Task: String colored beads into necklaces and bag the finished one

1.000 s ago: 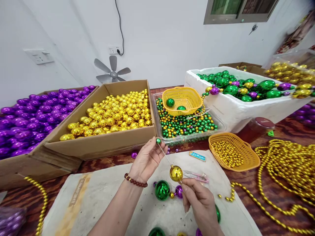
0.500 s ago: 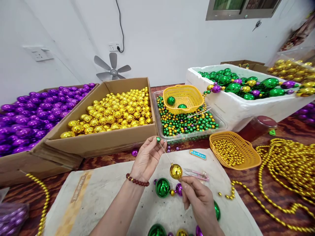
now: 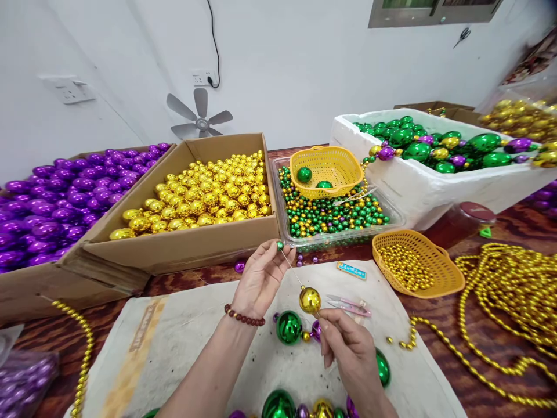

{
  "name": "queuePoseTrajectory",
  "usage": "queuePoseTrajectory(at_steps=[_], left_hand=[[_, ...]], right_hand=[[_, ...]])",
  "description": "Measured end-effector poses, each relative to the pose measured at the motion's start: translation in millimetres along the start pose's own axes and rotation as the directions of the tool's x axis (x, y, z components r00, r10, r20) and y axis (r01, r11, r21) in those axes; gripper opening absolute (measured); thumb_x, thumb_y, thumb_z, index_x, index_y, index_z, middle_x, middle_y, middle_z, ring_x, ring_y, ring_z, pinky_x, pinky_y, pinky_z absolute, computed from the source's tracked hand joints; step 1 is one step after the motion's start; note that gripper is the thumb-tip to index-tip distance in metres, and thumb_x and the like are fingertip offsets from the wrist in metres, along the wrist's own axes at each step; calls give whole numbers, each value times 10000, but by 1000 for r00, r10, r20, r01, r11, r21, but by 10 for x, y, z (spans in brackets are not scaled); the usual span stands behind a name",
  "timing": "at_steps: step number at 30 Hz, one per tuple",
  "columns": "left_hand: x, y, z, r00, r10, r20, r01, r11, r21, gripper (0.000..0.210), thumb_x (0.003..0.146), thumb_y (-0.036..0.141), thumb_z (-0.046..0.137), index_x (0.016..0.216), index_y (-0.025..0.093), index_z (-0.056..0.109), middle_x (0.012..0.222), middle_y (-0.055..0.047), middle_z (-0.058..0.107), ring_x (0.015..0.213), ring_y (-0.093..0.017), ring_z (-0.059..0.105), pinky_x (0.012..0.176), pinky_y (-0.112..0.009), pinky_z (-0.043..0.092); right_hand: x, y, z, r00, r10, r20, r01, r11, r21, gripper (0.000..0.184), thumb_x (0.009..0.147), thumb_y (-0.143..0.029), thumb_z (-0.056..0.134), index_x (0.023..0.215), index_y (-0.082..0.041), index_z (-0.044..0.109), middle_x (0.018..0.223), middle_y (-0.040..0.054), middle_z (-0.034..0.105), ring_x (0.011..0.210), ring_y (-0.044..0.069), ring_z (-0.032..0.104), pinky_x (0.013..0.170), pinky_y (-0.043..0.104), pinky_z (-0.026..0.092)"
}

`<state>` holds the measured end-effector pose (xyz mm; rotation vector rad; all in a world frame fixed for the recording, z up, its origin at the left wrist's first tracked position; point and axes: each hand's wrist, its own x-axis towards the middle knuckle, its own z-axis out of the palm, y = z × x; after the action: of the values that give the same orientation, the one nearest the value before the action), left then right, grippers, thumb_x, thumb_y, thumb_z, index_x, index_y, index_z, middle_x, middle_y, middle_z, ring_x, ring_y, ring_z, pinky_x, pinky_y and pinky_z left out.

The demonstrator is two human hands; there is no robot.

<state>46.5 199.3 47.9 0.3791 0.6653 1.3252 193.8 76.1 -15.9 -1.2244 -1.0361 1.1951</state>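
Observation:
My left hand (image 3: 260,271) is closed in a pinch on a small green bead (image 3: 279,245). From that bead a thin pale string (image 3: 292,268) slants down to a shiny gold ball (image 3: 310,299). Just below the ball, the fingertips of my right hand (image 3: 348,345) are pinched on the string, which is partly hidden there. Beneath my hands, on the pale cloth, lies a strand with large green balls (image 3: 288,327), smaller purple balls (image 3: 316,331) and gold ones. Pink-handled thread snips (image 3: 350,306) rest just beyond my right hand.
Cardboard boxes hold purple balls (image 3: 82,191) and gold balls (image 3: 213,191). A clear tray (image 3: 398,222) of mixed beads carries a yellow basket (image 3: 326,169). Rightward stand a foam box (image 3: 391,183) of green balls, an orange basket (image 3: 452,280) and gold bead strings (image 3: 513,302).
The camera view has shifted slightly. Both hands keep their pinches, and the gold ball hangs in nearly the same spot between them.

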Motion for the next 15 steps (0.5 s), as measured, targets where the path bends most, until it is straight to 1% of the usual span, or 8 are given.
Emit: queuePoseTrajectory(at_steps=[2, 5, 7, 9, 11, 12, 13, 15], left_hand=[[-16, -17, 13, 1000, 19, 8, -19, 999, 39, 40, 837, 93, 650, 855, 123, 668, 829, -42, 686, 839, -142, 673, 941, -376, 532], [-117, -78, 48, 994, 79, 72, -89, 985, 150, 179, 808, 120, 691, 973, 173, 646, 911, -30, 672, 875, -161, 673, 926, -399, 525], [-213, -119, 25, 987, 69, 145, -107, 954, 281, 299, 810, 174, 698, 1094, 217, 614, 1034, -47, 658, 937, -191, 668, 909, -406, 521], [-276, -115, -99, 984, 24, 177, -109, 868, 485, 337, 842, 270, 662, 1168, 229, 588, 1140, -81, 636, 983, -221, 658, 876, -398, 526], [-268, -33, -344, 990, 80, 119, -142, 634, 760, 318, 877, 381, 585, 1149, 218, 604, 1136, -95, 645, 961, -230, 658, 827, -377, 531], [-236, 37, -500, 984, 162, 79, -147, 465, 873, 315, 885, 420, 548, 1108, 209, 621, 1098, -95, 659, 940, -233, 657, 818, -375, 526], [-189, 118, -664, 955, 293, 47, -123, 249, 961, 313, 877, 447, 534, 1056, 210, 636, 1048, -86, 670, 931, -237, 650, 830, -376, 513], [-76, 278, -970, 904, 428, 3, -44, 85, 995, 289, 841, 440, 564, 960, 189, 642, 1064, -120, 652, 1046, -292, 595, 953, -432, 430]], right_hand=[[0, 6, 1, 1000, 10, 6, -10, 1000, 0, 268, 929, -403, 543, 915, -165, 665, 491, -54, 489, 398, 74, 433, 408, 176, 360], [20, 35, 7, 1000, 4, 19, -4, 1000, -12, 268, 939, -406, 531, 926, -166, 651, 502, -54, 495, 407, 82, 451, 422, 187, 364], [46, 62, 8, 1000, 1, 23, -1, 1000, -10, 256, 944, -404, 529, 943, -171, 634, 529, -48, 517, 432, 94, 480, 441, 198, 384], [73, 88, -1, 1000, 6, 22, -7, 1000, 8, 233, 951, -397, 525, 957, -180, 611, 574, -39, 546, 478, 106, 506, 478, 210, 412], [95, 106, -20, 999, 21, 26, -23, 999, 46, 208, 961, -388, 516, 968, -193, 588, 611, -36, 562, 519, 111, 515, 516, 217, 426], [104, 111, -31, 999, 33, 32, -35, 997, 68, 198, 967, -385, 510, 976, -198, 576, 622, -37, 564, 532, 111, 514, 530, 219, 424], [111, 113, -41, 998, 47, 42, -51, 995, 90, 191, 973, -382, 502, 985, -202, 565, 629, -39, 564, 540, 111, 512, 537, 220, 418], [122, 111, -52, 994, 78, 72, -87, 988, 127, 187, 979, -382, 491, 1004, -205, 547, 643, -41, 562, 547, 111, 508, 535, 220, 398]])
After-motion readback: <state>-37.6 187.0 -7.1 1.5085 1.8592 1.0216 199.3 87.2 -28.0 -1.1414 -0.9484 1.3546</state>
